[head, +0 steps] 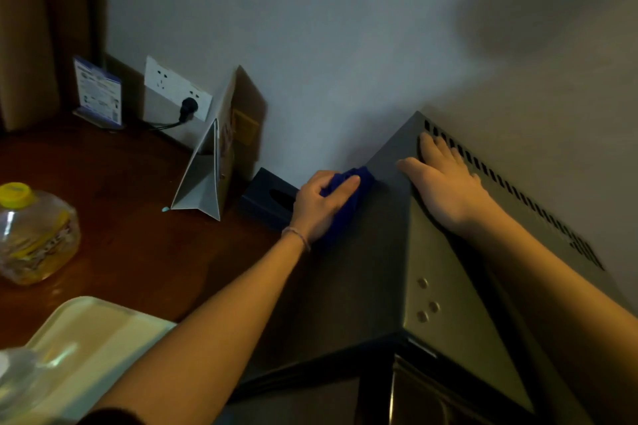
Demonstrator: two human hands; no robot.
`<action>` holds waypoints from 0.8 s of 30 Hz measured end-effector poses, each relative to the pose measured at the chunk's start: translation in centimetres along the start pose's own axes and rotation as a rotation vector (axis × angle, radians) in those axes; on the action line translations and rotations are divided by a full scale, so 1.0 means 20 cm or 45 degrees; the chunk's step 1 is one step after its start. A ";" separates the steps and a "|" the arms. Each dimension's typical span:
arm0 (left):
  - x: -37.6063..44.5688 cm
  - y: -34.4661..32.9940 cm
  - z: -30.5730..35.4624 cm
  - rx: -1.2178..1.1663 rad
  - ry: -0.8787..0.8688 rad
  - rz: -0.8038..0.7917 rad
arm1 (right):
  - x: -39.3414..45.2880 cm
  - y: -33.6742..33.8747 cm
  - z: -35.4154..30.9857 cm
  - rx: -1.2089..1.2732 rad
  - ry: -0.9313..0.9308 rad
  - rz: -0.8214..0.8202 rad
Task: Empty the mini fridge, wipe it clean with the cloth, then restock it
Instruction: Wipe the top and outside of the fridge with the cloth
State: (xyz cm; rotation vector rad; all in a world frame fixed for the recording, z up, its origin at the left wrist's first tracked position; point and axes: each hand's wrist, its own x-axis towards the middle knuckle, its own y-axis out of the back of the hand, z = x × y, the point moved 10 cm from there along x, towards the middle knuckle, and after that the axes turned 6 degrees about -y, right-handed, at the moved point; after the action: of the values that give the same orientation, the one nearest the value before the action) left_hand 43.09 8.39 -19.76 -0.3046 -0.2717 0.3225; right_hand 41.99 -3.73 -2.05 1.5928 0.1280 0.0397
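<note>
A: Where is the mini fridge [445, 286] from up here?

B: Lower right, tight against the wall [345, 28]. We look down on its grey top, with a row of vent slots along the back edge and three small round fasteners nearer the front. Its left side faces the wooden surface [145, 217].

A: And the hands?

B: The left hand [319, 207] grips the blue cloth [350, 197], fingers curled over it, and presses it against the fridge's left side near the upper back corner. A thin band sits on that wrist. The right hand [445, 183] lies flat on the fridge top, fingers straight and spread, fingertips reaching the vent slots. It holds nothing.

A: What else is on the surface?

B: A dark tissue box [267, 202] just beside the left hand, by the wall. Next to it, a folded paper bag [210, 169] stands upright. Further back, a wall socket [176, 93] has a black plug in it, and a small blue-edged sign [98, 91] stands at the far left.

A: Nearer the front?

B: A clear bottle with a yellow cap [32, 235] at the left edge, and a pale tray [93, 338] at lower left, partly under the left forearm. Something clear sits at the tray's near corner, too blurred to tell what.
</note>
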 end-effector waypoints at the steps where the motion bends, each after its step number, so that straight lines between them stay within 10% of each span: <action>1: 0.04 0.00 -0.07 0.014 0.037 -0.002 | 0.00 0.00 0.00 0.007 0.003 -0.001; 13: -0.12 0.23 -0.79 0.216 0.442 -0.031 | 0.01 0.01 0.01 0.065 0.050 -0.012; 24: -0.61 0.40 -0.65 0.226 0.475 -0.060 | 0.07 -0.01 0.03 0.043 0.061 -0.017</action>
State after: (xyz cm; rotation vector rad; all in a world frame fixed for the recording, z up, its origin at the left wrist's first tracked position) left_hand 33.79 8.09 -36.96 -0.1778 0.1170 0.2359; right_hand 43.33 -4.14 -2.35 1.6255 0.1774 0.0654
